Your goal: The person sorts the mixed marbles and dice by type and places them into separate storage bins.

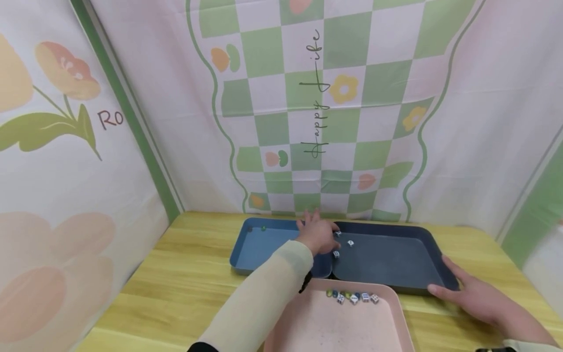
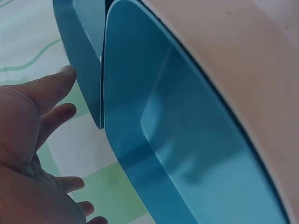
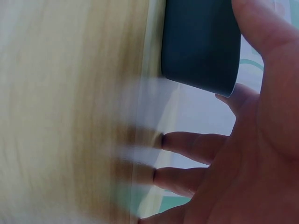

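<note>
Head view: blue tray (image 1: 270, 247) far left, green bead (image 1: 264, 228) inside; pink tray (image 1: 338, 327) near, with beads (image 1: 330, 293) and four dice (image 1: 365, 297); your left hand (image 1: 317, 235), fingers spread, beside three white dice (image 1: 350, 243) in the dark tray (image 1: 389, 259); your right hand (image 1: 477, 293), fingers extended, touching its right end.

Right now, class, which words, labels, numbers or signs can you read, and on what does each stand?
"Happy Life": running sideways on the green-and-white checked fabric backdrop.
"RO": on the white flower-printed fabric panel at the left.
White cube-shaped dice: dark pips, too small to read surely.
</note>
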Demonstrator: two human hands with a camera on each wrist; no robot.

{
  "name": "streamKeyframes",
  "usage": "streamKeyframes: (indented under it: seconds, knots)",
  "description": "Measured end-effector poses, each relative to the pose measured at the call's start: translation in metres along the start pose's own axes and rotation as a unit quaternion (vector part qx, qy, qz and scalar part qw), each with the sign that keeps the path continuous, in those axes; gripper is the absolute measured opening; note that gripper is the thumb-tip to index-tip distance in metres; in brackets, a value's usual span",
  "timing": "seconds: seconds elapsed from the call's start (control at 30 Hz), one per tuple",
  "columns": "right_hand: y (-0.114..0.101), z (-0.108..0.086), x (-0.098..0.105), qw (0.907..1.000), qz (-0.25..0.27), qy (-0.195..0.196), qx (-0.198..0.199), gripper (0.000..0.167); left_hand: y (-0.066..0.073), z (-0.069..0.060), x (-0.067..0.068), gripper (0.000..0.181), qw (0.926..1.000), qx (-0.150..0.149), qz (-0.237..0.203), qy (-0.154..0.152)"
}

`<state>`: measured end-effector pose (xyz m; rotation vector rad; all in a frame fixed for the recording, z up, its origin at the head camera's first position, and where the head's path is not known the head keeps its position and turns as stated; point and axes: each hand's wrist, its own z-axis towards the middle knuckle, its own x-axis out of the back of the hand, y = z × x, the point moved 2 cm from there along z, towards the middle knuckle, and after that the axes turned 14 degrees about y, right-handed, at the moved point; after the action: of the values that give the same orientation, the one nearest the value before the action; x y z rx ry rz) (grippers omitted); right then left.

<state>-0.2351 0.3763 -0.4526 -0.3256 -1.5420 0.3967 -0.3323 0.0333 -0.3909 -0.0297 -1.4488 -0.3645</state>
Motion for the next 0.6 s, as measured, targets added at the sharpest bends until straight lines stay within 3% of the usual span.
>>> streamKeyframes:
  seconds: [0.33, 0.6]
  knots:
    - [-0.001, 0.002, 0.0, 1.0, 0.0, -0.006, 0.0, 0.1, -0.003, -0.003, -0.001, 0.041, 0.9988, -0.009, -0.04, -0.026]
    - [0.0, 0.001, 0.0, 1.0, -0.002, 0.001, 0.005, 0.1, -0.001, -0.015, 0.0, 0.044, 0.9955, -0.063, -0.051, -0.049]
